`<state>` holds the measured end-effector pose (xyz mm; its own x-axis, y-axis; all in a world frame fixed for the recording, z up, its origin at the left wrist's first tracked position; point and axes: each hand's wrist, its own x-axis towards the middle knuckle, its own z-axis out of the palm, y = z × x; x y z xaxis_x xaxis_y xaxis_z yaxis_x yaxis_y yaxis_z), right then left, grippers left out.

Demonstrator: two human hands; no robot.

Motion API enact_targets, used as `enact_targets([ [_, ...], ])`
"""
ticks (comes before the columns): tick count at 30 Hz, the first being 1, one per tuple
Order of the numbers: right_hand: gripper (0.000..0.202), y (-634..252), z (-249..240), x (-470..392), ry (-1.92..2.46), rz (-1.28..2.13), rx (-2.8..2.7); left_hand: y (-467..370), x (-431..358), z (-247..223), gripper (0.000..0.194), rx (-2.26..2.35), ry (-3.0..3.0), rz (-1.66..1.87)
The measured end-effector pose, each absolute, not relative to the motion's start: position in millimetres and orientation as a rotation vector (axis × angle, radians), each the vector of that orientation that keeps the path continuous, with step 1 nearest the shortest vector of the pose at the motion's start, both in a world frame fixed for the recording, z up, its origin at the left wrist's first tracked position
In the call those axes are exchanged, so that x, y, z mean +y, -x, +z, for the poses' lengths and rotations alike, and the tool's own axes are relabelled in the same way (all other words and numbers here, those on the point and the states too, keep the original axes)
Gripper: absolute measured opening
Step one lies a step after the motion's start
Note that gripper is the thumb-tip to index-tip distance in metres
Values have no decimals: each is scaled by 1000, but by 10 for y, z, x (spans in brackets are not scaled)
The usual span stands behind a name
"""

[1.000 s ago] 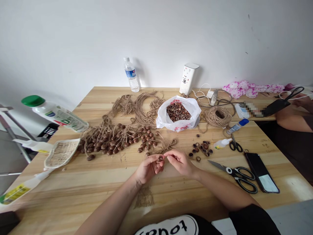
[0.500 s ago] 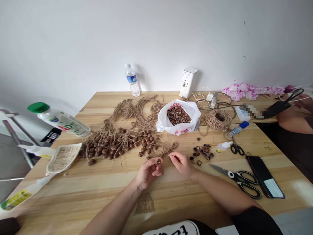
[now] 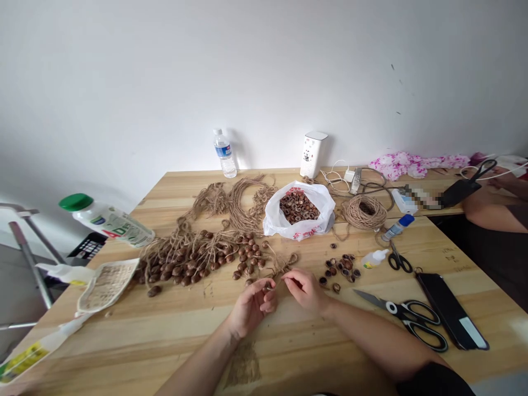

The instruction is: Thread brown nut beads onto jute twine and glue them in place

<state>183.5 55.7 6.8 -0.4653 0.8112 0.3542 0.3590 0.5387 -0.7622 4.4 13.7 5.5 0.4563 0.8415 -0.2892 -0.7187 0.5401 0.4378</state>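
My left hand (image 3: 252, 308) is curled palm up, its thumb and forefinger pinching a small dark-brown nut shell (image 3: 268, 285); the curled fingers partly cover it. Close on its right, my right hand (image 3: 304, 291) is closed in a pinch at the end of a thin strand of twine. Just beyond the fingertips lies a knotted, looped bundle of twine (image 3: 284, 266). To the left spreads a heap of brown nut-like beads (image 3: 192, 264) tied on twine cords. Several loose hollow shells (image 3: 344, 267) lie right of my right hand.
A white plastic bag (image 3: 270, 220) full of cut shells stands behind my hands, beside a twine coil (image 3: 365, 212). Large scissors (image 3: 402, 313), small scissors (image 3: 399, 259), a glue bottle (image 3: 374, 258) and a phone (image 3: 451, 311) lie rightward. Another person's arm (image 3: 490, 212) rests far right.
The camera has tilted up slightly, so the table and things sit lower in view. Both hands keep nearly the same pinched pose, close together.
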Motion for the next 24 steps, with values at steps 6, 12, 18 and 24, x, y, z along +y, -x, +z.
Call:
enact_targets([
  [6,20,-1824,68,553,944,805,-2052,-59,137,19,18,504,-291,988],
  [12,20,-1833,59,555,938,821,-2053,-58,133,20,18,510,-282,983],
  [18,19,-1833,96,556,937,829,-2056,-59,134,6,18,517,-275,977],
  [24,19,-1838,116,549,938,831,-2067,-57,138,-25,18,518,-282,979],
])
